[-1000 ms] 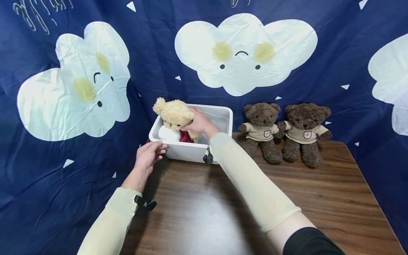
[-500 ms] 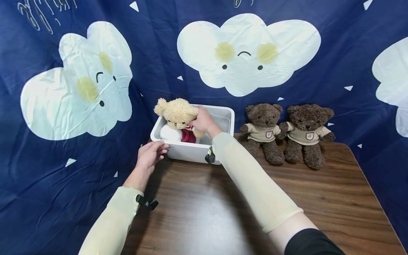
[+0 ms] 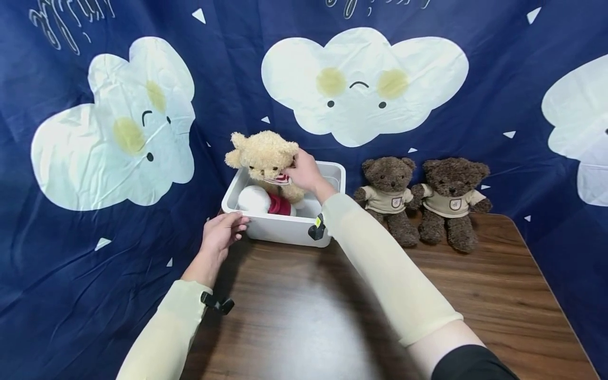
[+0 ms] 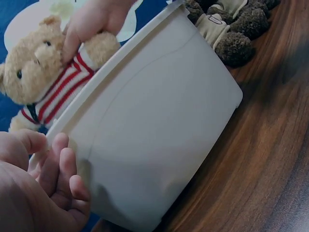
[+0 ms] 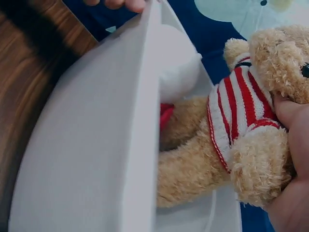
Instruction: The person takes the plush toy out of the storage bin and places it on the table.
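My right hand [image 3: 304,170] grips a light tan teddy bear [image 3: 266,150] by the neck and shoulder. The bear wears a red-and-white striped knit shirt [image 5: 241,108], and its head and arms rise above the rim of a white plastic bin [image 3: 280,232]. Its legs hang down inside the bin, as the right wrist view shows. Beside them in the bin lies a toy with a round white head [image 3: 253,199] and a red garment; its lower part is hidden. My left hand [image 3: 220,235] pinches the bin's rim at the front left corner, fingertips against the outer wall.
Two dark brown teddy bears in beige shirts, a left one [image 3: 390,198] and a right one [image 3: 453,203], sit side by side to the right of the bin. Everything stands on a brown wooden table [image 3: 294,306]. Behind hangs a blue cloth [image 3: 228,79] with cloud prints.
My right hand has raised the tan bear, so its striped shirt and belly now show above the red garment. The left hand has stayed at the bin's corner.
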Action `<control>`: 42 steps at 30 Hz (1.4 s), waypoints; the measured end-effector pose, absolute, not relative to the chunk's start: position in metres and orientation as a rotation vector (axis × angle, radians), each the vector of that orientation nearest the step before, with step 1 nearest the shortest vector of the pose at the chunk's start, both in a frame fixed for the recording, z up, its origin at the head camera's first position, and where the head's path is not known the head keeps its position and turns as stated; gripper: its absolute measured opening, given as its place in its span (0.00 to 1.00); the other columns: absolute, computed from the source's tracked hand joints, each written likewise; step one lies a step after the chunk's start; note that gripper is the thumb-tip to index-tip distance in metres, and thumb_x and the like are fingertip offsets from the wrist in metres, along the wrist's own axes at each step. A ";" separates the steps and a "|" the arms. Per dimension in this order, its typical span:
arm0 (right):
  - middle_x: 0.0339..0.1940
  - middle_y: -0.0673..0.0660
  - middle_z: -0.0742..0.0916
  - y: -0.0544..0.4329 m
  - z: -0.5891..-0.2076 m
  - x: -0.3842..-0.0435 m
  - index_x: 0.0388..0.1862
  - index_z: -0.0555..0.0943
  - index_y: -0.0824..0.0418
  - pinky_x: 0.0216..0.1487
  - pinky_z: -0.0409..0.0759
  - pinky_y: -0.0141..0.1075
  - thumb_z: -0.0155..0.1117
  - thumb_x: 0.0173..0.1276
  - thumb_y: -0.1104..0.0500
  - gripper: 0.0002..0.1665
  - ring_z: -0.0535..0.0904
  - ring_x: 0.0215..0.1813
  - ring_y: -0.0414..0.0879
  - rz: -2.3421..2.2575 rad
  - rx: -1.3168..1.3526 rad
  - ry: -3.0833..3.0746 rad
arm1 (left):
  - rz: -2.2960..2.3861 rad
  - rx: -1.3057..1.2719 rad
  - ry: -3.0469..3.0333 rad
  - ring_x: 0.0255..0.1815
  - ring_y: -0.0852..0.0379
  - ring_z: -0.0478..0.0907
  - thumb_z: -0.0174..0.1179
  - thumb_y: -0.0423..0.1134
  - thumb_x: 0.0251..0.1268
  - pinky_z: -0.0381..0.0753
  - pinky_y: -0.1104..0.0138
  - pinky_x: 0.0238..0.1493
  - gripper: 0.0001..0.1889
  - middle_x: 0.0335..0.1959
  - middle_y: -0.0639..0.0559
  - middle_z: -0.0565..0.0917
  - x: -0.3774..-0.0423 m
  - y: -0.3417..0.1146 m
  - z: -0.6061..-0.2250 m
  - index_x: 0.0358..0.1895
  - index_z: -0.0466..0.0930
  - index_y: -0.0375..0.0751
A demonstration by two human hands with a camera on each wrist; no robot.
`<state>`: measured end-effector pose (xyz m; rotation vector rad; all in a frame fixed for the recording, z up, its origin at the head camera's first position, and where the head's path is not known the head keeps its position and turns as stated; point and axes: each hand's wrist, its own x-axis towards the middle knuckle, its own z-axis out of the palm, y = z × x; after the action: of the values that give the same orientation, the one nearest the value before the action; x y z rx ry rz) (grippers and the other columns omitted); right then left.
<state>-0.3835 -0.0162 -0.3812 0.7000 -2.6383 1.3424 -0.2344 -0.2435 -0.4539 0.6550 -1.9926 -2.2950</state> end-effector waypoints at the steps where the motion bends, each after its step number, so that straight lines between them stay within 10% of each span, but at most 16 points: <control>1: 0.61 0.56 0.85 -0.013 -0.377 -0.382 0.67 0.75 0.58 0.70 0.74 0.39 0.71 0.68 0.59 0.29 0.78 0.67 0.49 1.350 0.702 -2.633 | -2.295 0.654 -1.991 0.24 0.67 0.82 0.60 0.38 0.74 0.76 0.76 0.24 0.05 0.26 0.61 0.90 -0.234 -0.243 -0.453 0.38 0.83 0.45; 29: 0.67 0.60 0.80 0.108 -0.237 -0.347 0.71 0.70 0.65 0.75 0.69 0.42 0.60 0.71 0.65 0.29 0.75 0.70 0.48 1.468 0.810 -2.524 | -2.274 0.686 -2.014 0.24 0.67 0.83 0.62 0.41 0.74 0.77 0.75 0.23 0.09 0.25 0.62 0.90 -0.229 -0.245 -0.452 0.33 0.87 0.49; 42: 0.61 0.60 0.85 0.203 -0.218 -0.309 0.70 0.75 0.61 0.58 0.78 0.31 0.57 0.68 0.66 0.30 0.81 0.56 0.39 1.330 0.724 -2.538 | -2.273 0.706 -2.025 0.25 0.67 0.83 0.63 0.43 0.73 0.78 0.74 0.24 0.07 0.27 0.61 0.90 -0.230 -0.243 -0.452 0.35 0.87 0.49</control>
<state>-0.3090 0.2034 -0.2182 0.7245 -2.5379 1.3295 -0.2305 -0.2430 -0.4523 0.7056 -2.0248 -2.2726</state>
